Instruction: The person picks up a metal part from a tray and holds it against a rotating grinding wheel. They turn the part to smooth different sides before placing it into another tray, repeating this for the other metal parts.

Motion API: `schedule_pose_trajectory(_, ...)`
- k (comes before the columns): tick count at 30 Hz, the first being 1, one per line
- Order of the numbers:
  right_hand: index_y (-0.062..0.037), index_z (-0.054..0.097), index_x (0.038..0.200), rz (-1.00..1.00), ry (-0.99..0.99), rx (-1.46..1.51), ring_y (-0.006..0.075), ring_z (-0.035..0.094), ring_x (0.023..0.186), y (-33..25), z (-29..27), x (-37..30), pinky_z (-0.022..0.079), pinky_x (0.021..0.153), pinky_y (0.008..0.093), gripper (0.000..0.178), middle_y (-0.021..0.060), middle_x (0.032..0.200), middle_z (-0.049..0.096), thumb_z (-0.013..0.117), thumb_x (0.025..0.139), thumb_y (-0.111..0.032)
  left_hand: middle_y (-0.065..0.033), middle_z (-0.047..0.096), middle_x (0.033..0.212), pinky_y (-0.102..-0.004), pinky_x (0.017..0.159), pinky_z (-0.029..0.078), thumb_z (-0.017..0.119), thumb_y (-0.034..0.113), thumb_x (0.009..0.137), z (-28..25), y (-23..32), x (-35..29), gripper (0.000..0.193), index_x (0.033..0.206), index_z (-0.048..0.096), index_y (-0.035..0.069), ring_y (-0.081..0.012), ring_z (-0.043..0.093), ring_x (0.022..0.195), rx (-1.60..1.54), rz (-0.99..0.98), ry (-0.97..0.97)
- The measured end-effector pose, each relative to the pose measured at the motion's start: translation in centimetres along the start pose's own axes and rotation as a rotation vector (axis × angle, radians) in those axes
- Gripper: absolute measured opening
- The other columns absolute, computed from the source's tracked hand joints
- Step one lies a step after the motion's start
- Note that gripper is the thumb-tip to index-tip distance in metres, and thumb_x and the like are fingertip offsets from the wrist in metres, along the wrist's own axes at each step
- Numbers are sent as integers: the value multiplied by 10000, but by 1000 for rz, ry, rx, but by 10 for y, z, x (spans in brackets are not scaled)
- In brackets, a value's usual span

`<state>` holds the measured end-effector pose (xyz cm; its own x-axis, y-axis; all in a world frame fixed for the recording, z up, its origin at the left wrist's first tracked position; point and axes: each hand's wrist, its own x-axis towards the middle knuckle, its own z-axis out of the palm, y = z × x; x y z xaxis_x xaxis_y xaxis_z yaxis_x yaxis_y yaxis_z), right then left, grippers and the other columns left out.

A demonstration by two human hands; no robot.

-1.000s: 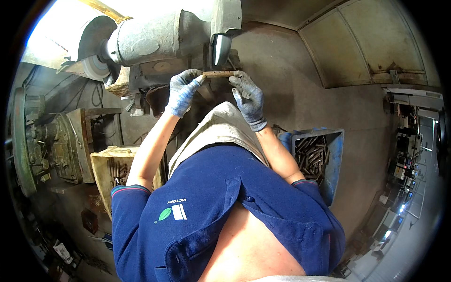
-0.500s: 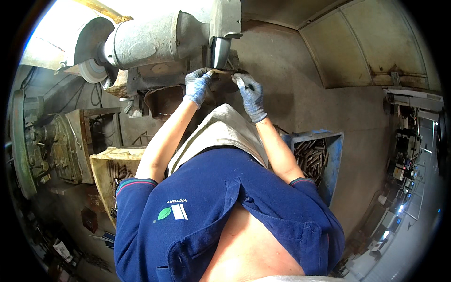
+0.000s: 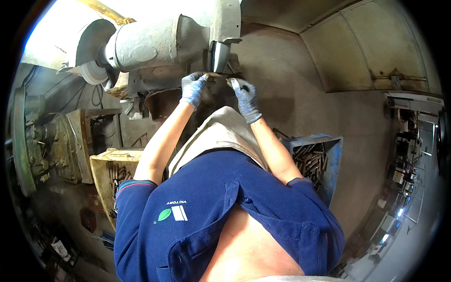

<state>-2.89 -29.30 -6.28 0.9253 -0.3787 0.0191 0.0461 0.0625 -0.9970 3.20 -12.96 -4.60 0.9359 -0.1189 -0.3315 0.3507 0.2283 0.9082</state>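
- Grinding looks like the step in hand, at the right wheel [image 3: 220, 55] of the big grey bench grinder [image 3: 155, 42].
- Yellowish crate [image 3: 104, 175] of rods sits low on the left.
- Left hand [image 3: 192, 88], gloved, pinches the left end of a short metal rod [image 3: 217, 74].
- Rod lies level, just under the wheel.
- Right hand [image 3: 244, 96] grips its right end.
- Next move likely calls for steady, even pressure and fingers kept clear of the wheel.
- Blue bin [image 3: 329, 160] of rods stands on the right.

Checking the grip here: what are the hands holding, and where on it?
A short brown metal bar, gripped at its two ends: left hand on one, right hand on the other.
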Motion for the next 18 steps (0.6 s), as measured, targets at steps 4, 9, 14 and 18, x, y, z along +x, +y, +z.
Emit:
schedule_pose_trajectory(4,16,660,807,74,-150,60,99,578,785,-4,-18,4,509,837,301,208,6,769,583,619,889,-171,-17,645,759,-219,573,435,645,93,849,10,-6,2,119,897,668,-14,-80,531,618,51,-29,13)
schedule_pose_trajectory(9,33,664,897,116,-98,109,168,625,868,6,3,5,509,869,323,225,92,884,653,629,881,-189,-26,651,774,-235,587,444,645,82,844,-6,-2,7,106,883,669,-13,-89,538,635,24,-57,37)
schedule_pose_trajectory(14,7,683,936,166,-102,213,123,612,827,-2,29,2,492,794,273,219,63,879,673,659,860,-198,-31,663,794,-234,637,454,643,69,837,-34,-9,18,115,908,676,-15,-87,554,679,43,-15,63)
schedule_pose_trajectory(18,-5,695,928,183,-93,324,121,628,855,-9,38,-3,493,794,257,170,61,887,686,671,841,-148,-26,661,796,-229,641,454,639,62,839,-44,0,13,110,914,674,-10,-82,561,685,59,23,17)
